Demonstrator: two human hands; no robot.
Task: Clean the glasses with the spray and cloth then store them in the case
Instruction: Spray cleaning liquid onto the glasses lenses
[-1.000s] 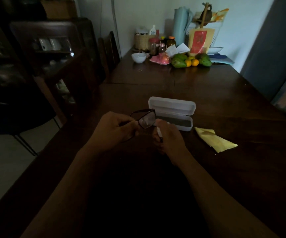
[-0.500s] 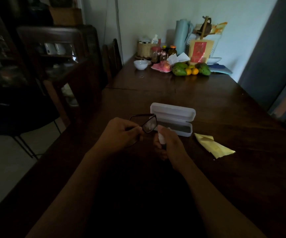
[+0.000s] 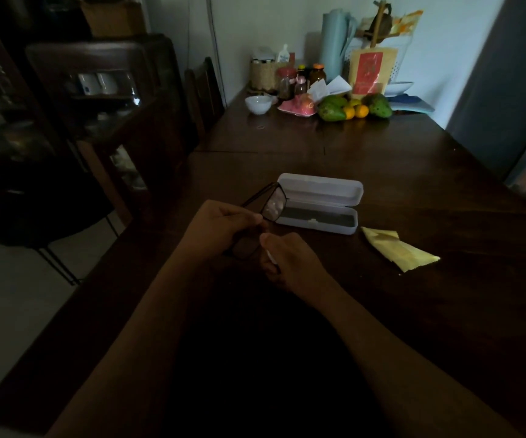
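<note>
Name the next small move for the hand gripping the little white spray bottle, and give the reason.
Probably press the nozzle to mist the lens. The right hand holds the small white spray bottle right beside the dark-framed glasses pinched in the left hand, while the yellow cloth lies untouched on the dark wooden table.
</note>
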